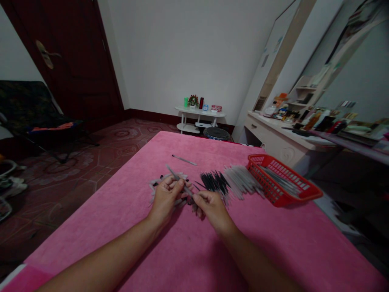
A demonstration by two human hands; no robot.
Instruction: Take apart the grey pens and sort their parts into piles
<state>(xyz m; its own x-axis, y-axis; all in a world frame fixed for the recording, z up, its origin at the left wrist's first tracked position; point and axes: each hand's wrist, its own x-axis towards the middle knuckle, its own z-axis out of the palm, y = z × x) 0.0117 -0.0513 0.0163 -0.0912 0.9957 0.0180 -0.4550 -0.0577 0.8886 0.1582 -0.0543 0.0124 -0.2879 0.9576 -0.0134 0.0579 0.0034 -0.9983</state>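
Note:
A slim grey pen-like tube (172,172) is pinched between the thumb and fingers of my left hand (167,192), slanting up and to the left. My right hand (210,205) closes its thumb and forefinger at the tube's lower end. A thin dark stick (197,187) pokes out by the right fingers; whether they hold it is unclear. Under and behind both hands lies a loose heap of grey tubes with dark ends (154,185), partly hidden. To the right are a bunch of dark thin sticks (215,181) and a row of pale grey tubes (241,180).
A red plastic basket (281,194) holding several grey tubes stands at the right on the pink cloth (130,211). A single grey tube with a dark tip (184,160) lies farther back. A cluttered dressing table (279,132) borders the right side.

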